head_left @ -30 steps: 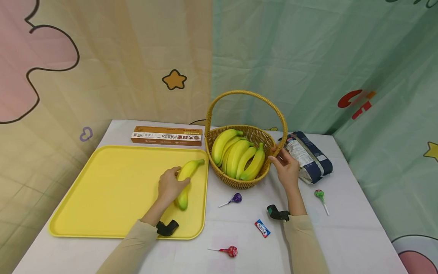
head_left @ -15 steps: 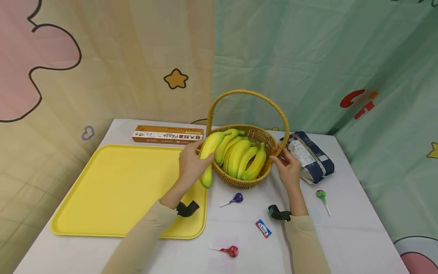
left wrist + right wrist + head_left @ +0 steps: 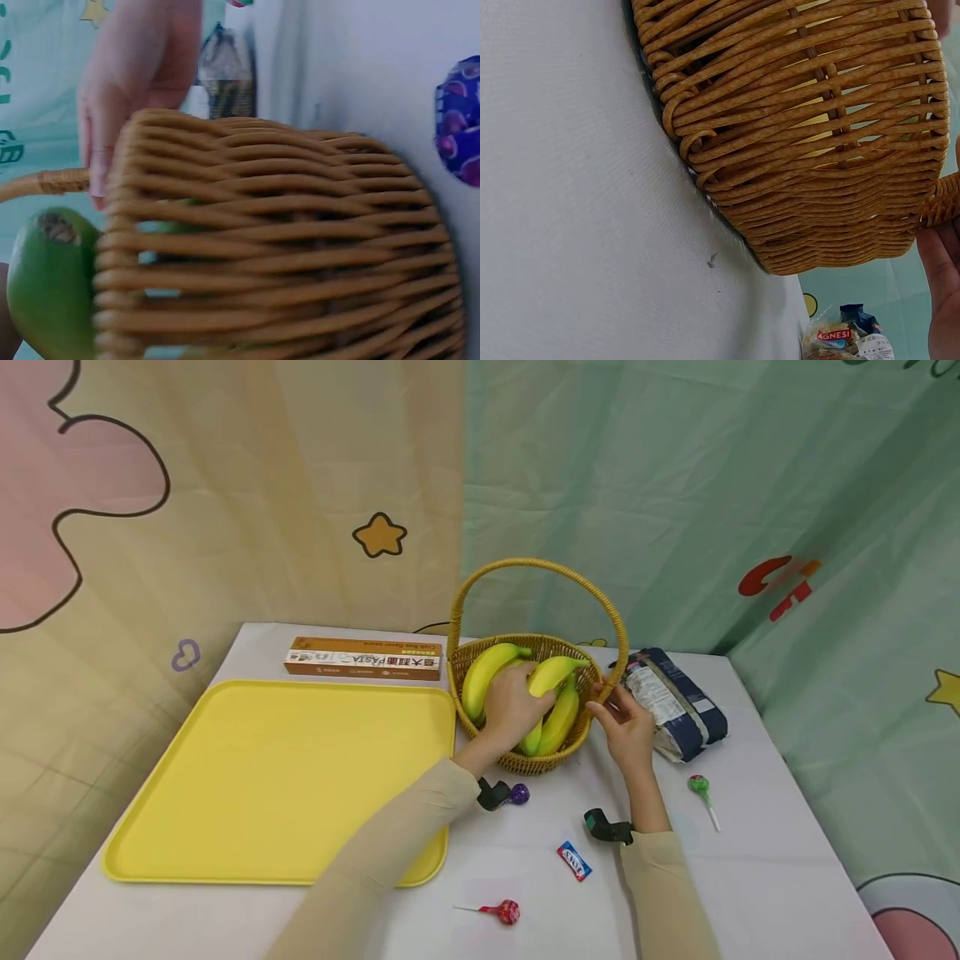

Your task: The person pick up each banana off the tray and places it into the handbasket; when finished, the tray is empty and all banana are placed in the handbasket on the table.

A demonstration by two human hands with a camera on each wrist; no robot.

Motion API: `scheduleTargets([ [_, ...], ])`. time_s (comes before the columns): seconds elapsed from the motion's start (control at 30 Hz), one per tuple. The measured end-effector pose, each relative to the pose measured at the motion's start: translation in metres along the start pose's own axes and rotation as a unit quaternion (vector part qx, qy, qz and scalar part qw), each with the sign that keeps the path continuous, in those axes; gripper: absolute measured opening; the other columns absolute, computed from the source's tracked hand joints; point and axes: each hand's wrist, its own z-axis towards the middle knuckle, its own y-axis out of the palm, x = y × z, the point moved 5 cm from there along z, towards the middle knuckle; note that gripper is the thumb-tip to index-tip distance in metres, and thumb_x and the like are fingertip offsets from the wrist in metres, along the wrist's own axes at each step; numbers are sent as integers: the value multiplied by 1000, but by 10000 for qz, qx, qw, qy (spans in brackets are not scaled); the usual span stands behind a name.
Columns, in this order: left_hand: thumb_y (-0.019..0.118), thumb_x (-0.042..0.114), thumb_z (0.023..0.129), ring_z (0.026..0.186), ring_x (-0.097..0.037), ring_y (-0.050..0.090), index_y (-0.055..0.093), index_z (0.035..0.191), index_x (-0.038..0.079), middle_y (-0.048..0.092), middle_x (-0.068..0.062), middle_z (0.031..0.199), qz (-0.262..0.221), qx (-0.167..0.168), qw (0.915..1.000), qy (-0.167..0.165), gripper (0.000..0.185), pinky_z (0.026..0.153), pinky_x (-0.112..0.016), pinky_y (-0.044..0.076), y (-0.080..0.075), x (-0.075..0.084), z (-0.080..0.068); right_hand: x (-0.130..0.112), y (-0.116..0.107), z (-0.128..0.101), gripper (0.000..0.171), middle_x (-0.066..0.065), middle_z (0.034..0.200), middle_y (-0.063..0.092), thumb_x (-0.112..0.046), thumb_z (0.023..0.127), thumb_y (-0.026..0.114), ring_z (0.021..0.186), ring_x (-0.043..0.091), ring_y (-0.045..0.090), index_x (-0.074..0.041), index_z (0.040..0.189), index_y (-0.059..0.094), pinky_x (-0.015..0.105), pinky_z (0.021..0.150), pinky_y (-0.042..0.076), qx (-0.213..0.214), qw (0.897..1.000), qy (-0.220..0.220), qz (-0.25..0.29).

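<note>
A second ago our left hand [image 3: 512,703] had a banana [image 3: 551,675] on the tray [image 3: 247,777]; now we've carried it across and hold it over the basket [image 3: 528,760], fingers curled round its middle, resting on the bunch [image 3: 483,672] already there. The tray lies bare behind us. Our right hand [image 3: 626,727] has stayed put, fingers and thumb pinching the basket's rim where the handle meets it, steadying it. So we judge the move nearly done: the banana is inside the basket, only not yet let go
</note>
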Motion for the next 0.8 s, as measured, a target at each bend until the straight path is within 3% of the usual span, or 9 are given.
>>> scheduleTargets([
  [0.13,75,28,82,99,-26,67,67,123,6,72,-10,112,253,229,9994,-56,47,79,-36,54,12,-6,2,0,0,0,42,36,118,62,6,87,67,113,53,56,15,127,56,14,83,52,-27,10000,-47,44],
  [0.33,76,31,82,103,-28,63,68,119,5,71,-10,112,482,557,9973,34,46,86,-37,50,17,-9,3,-1,0,0,42,36,116,62,7,86,67,111,54,56,16,126,57,15,83,53,-3,9999,-146,43],
  [0.6,70,41,85,107,-26,56,69,120,8,65,-10,117,927,420,9948,80,48,90,-36,46,21,-9,-2,-1,0,0,42,39,116,61,8,86,66,111,51,58,17,126,56,16,84,53,26,9998,-167,65],
  [0.7,68,40,87,109,-26,55,69,120,7,64,-11,118,774,387,9962,131,46,90,-36,46,21,-10,-3,-1,0,0,41,38,116,61,8,86,66,111,53,57,17,125,56,15,84,52,16,9998,-205,58],
  [0.8,67,36,89,113,-27,54,68,121,6,62,-12,121,479,246,9983,211,43,93,-38,46,17,-10,-5,12,-2,2,42,36,116,63,6,86,67,109,39,65,14,126,57,15,83,53,43,9997,-245,88],
])
